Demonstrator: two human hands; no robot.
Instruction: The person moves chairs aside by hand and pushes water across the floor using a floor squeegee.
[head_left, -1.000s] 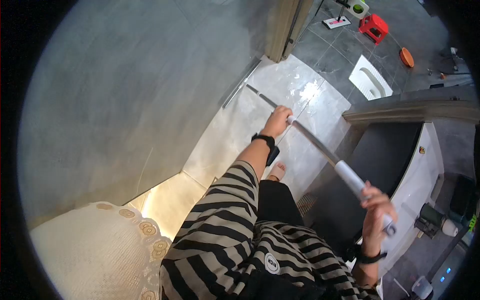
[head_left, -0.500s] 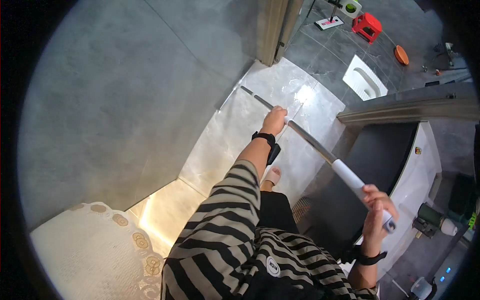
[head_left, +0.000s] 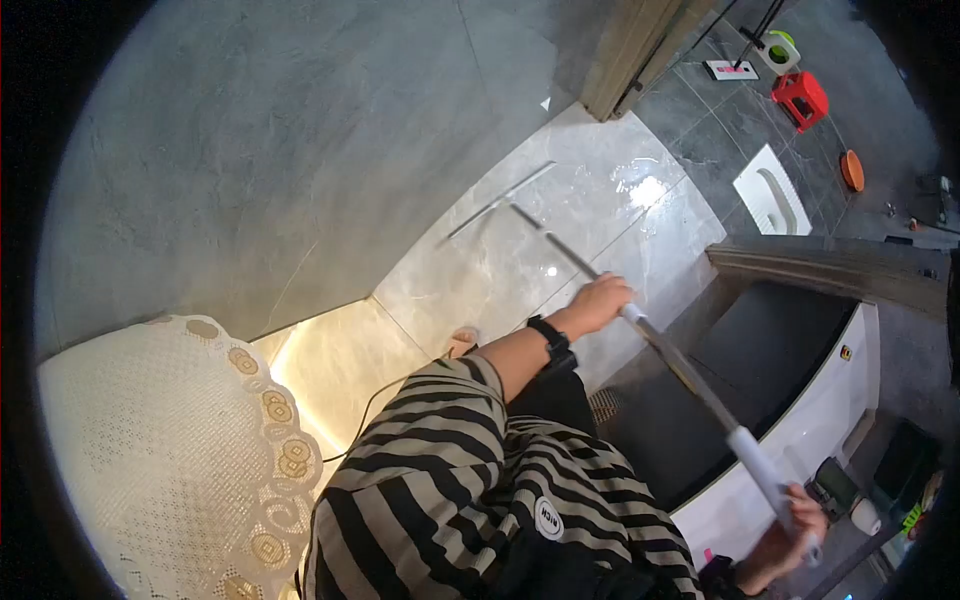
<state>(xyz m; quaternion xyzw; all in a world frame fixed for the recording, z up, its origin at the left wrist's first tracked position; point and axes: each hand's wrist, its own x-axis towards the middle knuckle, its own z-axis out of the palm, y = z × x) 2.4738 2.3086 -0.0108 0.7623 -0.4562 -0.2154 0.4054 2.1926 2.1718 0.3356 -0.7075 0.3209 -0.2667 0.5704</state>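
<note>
A long-handled floor squeegee lies slantwise across the view, its thin blade (head_left: 500,203) flat on the wet grey floor near the wall. My left hand (head_left: 602,302) is closed round the middle of its metal pole (head_left: 690,375). Lower right, my right hand (head_left: 795,528) grips the white handle (head_left: 762,468) close to its end. Both wrists wear black bands. A foot in a light slipper (head_left: 463,341) shows left of my striped sleeve.
A lace-covered surface (head_left: 170,440) fills the lower left, with a dark cable beside it. Beyond the doorway are a squat toilet (head_left: 773,196), red stool (head_left: 801,101), orange basin (head_left: 851,171) and flat mop (head_left: 731,70). A dark-fronted cabinet (head_left: 720,390) with a white top stands right.
The squeegee blade has come away from the wall's foot onto the floor. Both hands have moved down and to the right in view, still on the pole. The camera view has shifted.
</note>
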